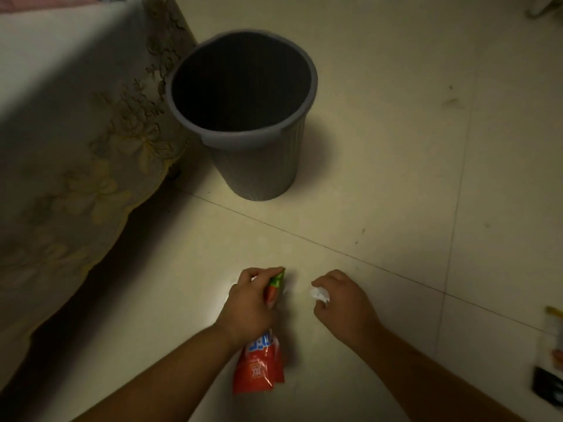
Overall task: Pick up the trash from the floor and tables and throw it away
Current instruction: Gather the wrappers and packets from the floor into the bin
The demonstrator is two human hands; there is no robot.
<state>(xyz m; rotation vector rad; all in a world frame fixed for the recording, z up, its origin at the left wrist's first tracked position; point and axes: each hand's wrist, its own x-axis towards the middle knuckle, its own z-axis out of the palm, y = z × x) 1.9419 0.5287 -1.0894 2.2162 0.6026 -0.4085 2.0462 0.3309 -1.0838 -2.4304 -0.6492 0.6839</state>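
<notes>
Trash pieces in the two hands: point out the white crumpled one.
The crumpled white paper wad, pinched in the right hand. The left hand grips a long red snack wrapper with a green end instead.

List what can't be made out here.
- Head view, bin: inside too dark, contents unknown.
- Head view, red wrapper: middle hidden by left hand, print blurred.
- Head view, white wad: mostly hidden in right hand.
- Head view, flat items: cut off by right edge.
</notes>
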